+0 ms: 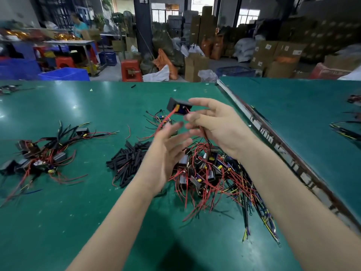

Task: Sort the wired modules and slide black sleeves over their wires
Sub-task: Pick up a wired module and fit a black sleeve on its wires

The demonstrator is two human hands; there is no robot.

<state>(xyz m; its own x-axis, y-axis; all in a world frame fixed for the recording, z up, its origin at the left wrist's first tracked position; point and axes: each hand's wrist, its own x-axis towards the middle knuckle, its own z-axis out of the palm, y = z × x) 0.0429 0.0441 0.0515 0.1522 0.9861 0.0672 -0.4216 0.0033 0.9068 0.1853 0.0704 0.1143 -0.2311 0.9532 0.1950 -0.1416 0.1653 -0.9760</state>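
My right hand (213,122) holds a black wired module (178,107) up above the table, fingers curled around its wires. A red wire (166,119) trails from the module down past my left hand (166,151), whose fingers are spread and relaxed just below it, palm up; whether they touch the wire is unclear. A big heap of unsorted modules (207,169) with red, black and yellow wires lies under both hands. A pile of black sleeves (129,159) sits left of it. Further left lies a group of modules (41,155) with sleeved wires.
The green table (88,212) meets a second green table (302,114) along a worn metal edge strip (273,141) on the right. A few loose modules and wires (158,119) lie behind my hands. Crates, stools and cartons fill the floor beyond the far edge.
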